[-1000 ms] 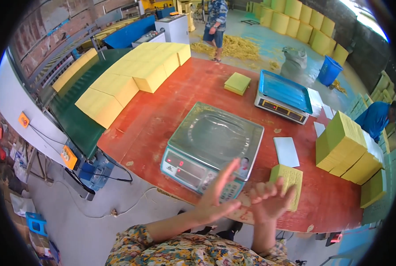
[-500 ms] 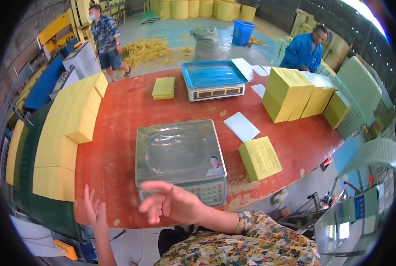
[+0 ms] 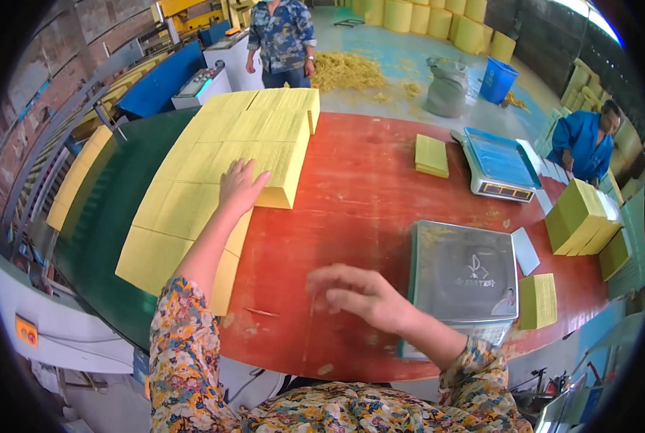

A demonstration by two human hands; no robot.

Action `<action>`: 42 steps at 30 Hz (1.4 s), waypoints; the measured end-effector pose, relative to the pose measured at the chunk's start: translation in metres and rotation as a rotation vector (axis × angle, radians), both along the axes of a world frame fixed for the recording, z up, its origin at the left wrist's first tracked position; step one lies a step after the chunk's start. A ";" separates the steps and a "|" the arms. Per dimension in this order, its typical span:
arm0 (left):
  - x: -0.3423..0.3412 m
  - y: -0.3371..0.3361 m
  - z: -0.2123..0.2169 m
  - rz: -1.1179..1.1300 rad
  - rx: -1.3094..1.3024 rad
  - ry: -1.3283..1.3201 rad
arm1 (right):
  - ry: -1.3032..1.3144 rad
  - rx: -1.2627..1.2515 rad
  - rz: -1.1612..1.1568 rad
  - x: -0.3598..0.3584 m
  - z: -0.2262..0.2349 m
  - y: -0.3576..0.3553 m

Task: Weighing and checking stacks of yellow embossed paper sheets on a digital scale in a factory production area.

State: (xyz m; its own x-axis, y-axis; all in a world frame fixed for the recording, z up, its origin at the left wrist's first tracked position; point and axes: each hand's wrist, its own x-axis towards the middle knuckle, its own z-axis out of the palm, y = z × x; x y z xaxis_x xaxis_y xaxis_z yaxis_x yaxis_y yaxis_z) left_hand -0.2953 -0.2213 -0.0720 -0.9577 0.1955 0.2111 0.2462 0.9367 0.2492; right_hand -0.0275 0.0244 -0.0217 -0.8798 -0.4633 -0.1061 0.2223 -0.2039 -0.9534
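My left hand lies over the top of the yellow paper stacks on the left, its fingers stretched out near the right-hand edge of a stack. I cannot make out how firmly it touches them. My right hand hangs above the red tabletop, left of the near scale. Its fingers are loosely bent and apart, a little blurred, with nothing visible in them. Beside that scale, on its right, stands a single block of yellow paper.
A second scale with a blue tray stands farther back, next to a small yellow stack. More yellow blocks line the right side. The green belt runs at left. One person stands beyond the table; another works at right.
The view has turned left, so the table and scales appear farther right. My left hand has reached forward onto the yellow stacks. My right hand has shifted from over the near scale to its left.
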 end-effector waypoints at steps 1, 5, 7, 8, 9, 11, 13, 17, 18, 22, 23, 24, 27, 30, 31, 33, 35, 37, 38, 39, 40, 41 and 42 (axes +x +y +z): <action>-0.014 -0.004 0.002 -0.014 -0.092 0.005 | 0.138 0.060 -0.056 -0.026 0.000 -0.015; -0.066 0.013 -0.007 -0.102 -0.181 0.066 | 0.499 0.399 -0.380 -0.150 -0.016 -0.029; -0.082 0.016 -0.015 -0.144 -0.196 0.132 | 0.539 0.496 -0.500 -0.221 -0.034 -0.032; -0.089 0.021 -0.022 -0.147 -0.188 0.132 | 0.541 0.570 -0.544 -0.254 -0.039 -0.032; -0.094 0.024 -0.034 -0.156 -0.203 0.150 | 0.542 0.574 -0.544 -0.287 -0.045 -0.032; -0.093 0.034 -0.053 -0.190 -0.216 0.166 | 0.814 0.945 -0.586 -0.349 -0.056 -0.028; -0.085 0.036 -0.059 -0.225 -0.179 0.206 | 0.908 1.011 -0.567 -0.408 -0.057 -0.038; -0.092 0.031 -0.069 -0.250 -0.091 0.235 | 0.973 1.237 -0.508 -0.503 -0.067 -0.070; -0.095 0.022 -0.068 -0.246 -0.106 0.217 | 0.952 1.251 -0.469 -0.513 -0.074 -0.090; -0.095 0.027 -0.058 -0.218 -0.063 0.144 | 0.954 1.386 -0.369 -0.520 -0.108 -0.094; -0.094 0.030 -0.056 -0.226 -0.062 0.135 | 0.990 1.406 -0.406 -0.519 -0.111 -0.090; -0.091 0.034 -0.053 -0.238 -0.059 0.130 | 1.028 1.430 -0.448 -0.516 -0.112 -0.085; -0.067 0.046 -0.056 -0.268 -0.056 0.128 | 0.953 1.484 -0.391 -0.492 -0.116 -0.073; -0.019 0.058 -0.054 -0.309 -0.023 0.110 | 0.837 1.542 -0.325 -0.432 -0.108 -0.051; 0.000 0.064 -0.054 -0.306 0.004 0.073 | 0.802 1.571 -0.294 -0.413 -0.107 -0.047; 0.040 0.074 -0.059 -0.310 0.048 0.054 | 0.709 1.572 -0.254 -0.373 -0.109 -0.037; 0.074 0.085 -0.063 -0.313 0.058 0.034 | 0.640 1.546 -0.220 -0.329 -0.101 -0.024; 0.112 0.104 -0.059 -0.383 0.079 0.012 | 0.647 1.516 -0.332 -0.286 -0.110 0.009; 0.132 0.106 -0.058 -0.385 0.049 -0.014 | 0.610 1.538 -0.330 -0.265 -0.109 0.015; 0.150 0.113 -0.056 -0.407 0.061 -0.041 | 0.653 1.503 -0.378 -0.246 -0.109 0.019; 0.169 0.114 -0.052 -0.411 0.051 -0.027 | 0.684 1.452 -0.424 -0.221 -0.110 0.016; 0.187 0.106 -0.050 -0.419 0.031 -0.014 | 0.632 1.447 -0.423 -0.199 -0.110 0.013; 0.208 0.099 -0.049 -0.441 0.015 -0.053 | 0.679 1.444 -0.456 -0.180 -0.109 0.014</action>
State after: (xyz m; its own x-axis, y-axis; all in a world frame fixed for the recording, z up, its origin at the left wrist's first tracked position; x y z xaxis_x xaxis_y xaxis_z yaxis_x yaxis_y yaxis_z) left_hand -0.0875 -0.1220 -0.1210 -0.7927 0.5852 0.1705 0.6082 0.7408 0.2852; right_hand -0.2075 0.0379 -0.1302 -0.9691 -0.0392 0.2434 -0.1122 0.9492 -0.2939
